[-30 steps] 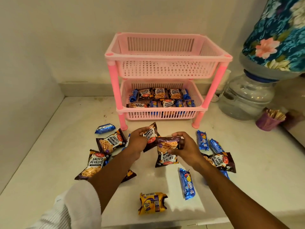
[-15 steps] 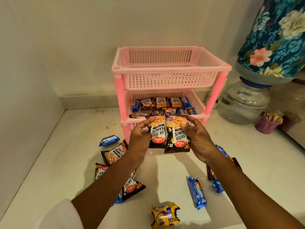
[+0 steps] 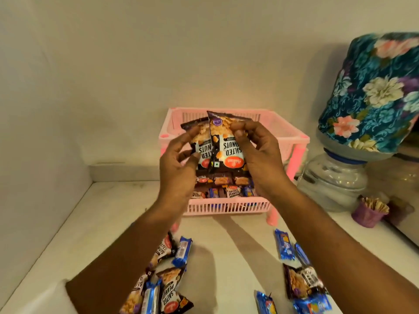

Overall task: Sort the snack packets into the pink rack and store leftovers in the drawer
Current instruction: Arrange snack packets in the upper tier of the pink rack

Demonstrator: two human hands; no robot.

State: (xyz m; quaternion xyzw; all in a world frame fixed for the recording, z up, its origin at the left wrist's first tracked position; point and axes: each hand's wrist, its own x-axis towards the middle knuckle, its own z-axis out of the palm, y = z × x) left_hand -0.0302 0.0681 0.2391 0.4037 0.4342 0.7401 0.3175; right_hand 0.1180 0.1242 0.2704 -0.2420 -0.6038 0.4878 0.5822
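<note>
Two peanut packets point(image 3: 223, 143) are pinched upright between the left hand point(image 3: 179, 164) and right hand point(image 3: 260, 155), before the pink rack point(image 3: 292, 137).

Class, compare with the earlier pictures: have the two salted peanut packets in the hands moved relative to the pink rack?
Yes. The salted peanut packets rose from the counter in front of the pink rack up to its top basket.

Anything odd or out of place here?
Nothing damaged or spilled. The two peanut packets held in front of the pink rack are upside down, and unsorted packets lie scattered on the counter.
</note>
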